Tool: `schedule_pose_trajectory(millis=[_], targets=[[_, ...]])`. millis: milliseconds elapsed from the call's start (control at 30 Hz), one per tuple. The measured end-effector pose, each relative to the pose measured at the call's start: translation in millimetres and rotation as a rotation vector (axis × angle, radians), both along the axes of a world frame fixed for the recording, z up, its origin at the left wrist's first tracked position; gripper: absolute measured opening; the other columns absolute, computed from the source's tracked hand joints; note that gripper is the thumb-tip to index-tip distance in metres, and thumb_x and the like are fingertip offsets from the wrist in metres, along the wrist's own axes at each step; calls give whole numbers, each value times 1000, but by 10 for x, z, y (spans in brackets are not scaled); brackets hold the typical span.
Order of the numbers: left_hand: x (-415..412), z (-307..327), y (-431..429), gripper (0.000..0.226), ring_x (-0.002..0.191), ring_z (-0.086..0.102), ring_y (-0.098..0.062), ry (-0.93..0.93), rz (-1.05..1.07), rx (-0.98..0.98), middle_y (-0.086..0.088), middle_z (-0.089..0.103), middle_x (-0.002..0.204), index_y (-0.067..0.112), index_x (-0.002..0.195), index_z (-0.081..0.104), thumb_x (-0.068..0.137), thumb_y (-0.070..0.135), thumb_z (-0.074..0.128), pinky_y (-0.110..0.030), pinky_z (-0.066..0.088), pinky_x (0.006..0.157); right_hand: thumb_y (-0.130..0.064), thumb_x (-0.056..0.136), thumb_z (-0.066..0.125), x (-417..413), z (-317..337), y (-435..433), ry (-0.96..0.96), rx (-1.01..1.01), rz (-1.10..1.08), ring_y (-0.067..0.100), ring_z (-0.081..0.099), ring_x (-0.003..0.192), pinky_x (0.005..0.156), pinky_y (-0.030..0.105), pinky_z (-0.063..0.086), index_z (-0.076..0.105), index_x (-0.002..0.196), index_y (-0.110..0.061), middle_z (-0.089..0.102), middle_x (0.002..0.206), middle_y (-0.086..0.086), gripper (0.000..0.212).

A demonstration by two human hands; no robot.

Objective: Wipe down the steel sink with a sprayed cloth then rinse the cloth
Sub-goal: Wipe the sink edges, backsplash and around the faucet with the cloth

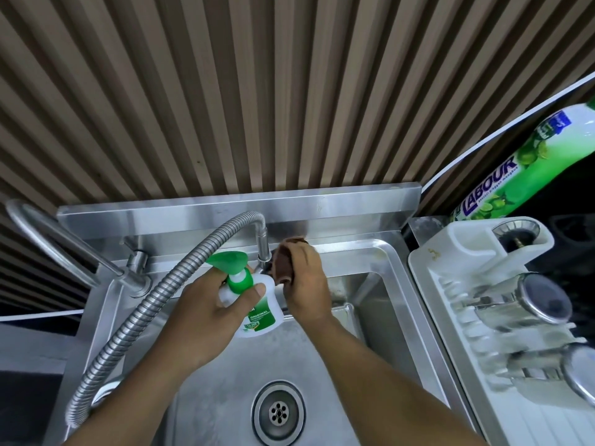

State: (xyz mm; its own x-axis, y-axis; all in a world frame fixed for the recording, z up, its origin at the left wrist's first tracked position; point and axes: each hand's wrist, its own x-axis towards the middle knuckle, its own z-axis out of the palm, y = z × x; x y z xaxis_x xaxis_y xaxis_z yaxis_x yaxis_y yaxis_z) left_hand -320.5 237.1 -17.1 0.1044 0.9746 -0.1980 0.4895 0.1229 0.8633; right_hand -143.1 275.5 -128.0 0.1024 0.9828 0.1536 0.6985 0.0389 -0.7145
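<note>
My left hand (206, 313) grips a white spray bottle (257, 304) with a green trigger head, held over the steel sink (380, 317). The nozzle points right, toward a brown cloth (285, 263) that my right hand (306, 281) holds bunched up just below the flexible tap's outlet (264, 249). Bottle and cloth are almost touching. The sink basin is bare steel, with the round drain (278, 412) at the bottom centre between my forearms.
A ribbed flexible steel hose (135, 320) arcs from the left rim to the outlet. A fixed curved tap (64, 243) stands at the back left. A white dish rack (483, 317) with steel cups sits right of the sink, a green detergent bottle (515, 169) behind it.
</note>
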Motion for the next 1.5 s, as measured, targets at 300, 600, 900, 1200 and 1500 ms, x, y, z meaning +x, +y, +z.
schedule_pose_trajectory(millis=[300, 600, 900, 1200, 1500], targets=[[42, -7, 9, 41, 91, 70, -7, -9, -18, -24, 19, 73, 93, 30, 101, 67, 74, 61, 64, -47, 59, 84, -26, 84, 58, 167, 93, 152, -475, 0, 339, 21, 46, 132, 110, 40, 39, 43, 145, -22, 56, 141, -2, 63], [59, -4, 32, 45, 97, 71, -11, -55, -19, -48, 17, 74, 98, 39, 103, 66, 68, 68, 65, -50, 59, 86, -37, 99, 44, 458, 154, -4, -570, -193, 167, 26, 11, 154, 125, 46, 2, 9, 160, -25, 20, 165, -3, 71], [53, -39, 38, 49, 100, 71, -14, -75, -26, -51, 14, 74, 100, 37, 107, 66, 69, 69, 65, -51, 58, 88, -36, 98, 26, 1276, 297, 44, -642, -440, -202, 35, 11, 152, 124, 46, 9, 10, 158, -6, 16, 165, 13, 70], [90, -56, 64, 33, 94, 70, -9, -9, -35, -8, 17, 74, 95, 34, 101, 67, 78, 58, 68, -47, 56, 87, -38, 102, 33, 417, 222, -221, -601, -434, -81, 36, -1, 153, 125, 46, 0, -2, 157, -1, 2, 166, 20, 75], [54, -38, 69, 33, 95, 69, -8, 16, -53, -7, 16, 74, 96, 31, 102, 67, 82, 56, 71, -41, 55, 87, -50, 100, 30, 932, 212, 52, -553, -595, -405, 35, -5, 153, 124, 48, 1, -5, 156, 3, -5, 166, 20, 85]])
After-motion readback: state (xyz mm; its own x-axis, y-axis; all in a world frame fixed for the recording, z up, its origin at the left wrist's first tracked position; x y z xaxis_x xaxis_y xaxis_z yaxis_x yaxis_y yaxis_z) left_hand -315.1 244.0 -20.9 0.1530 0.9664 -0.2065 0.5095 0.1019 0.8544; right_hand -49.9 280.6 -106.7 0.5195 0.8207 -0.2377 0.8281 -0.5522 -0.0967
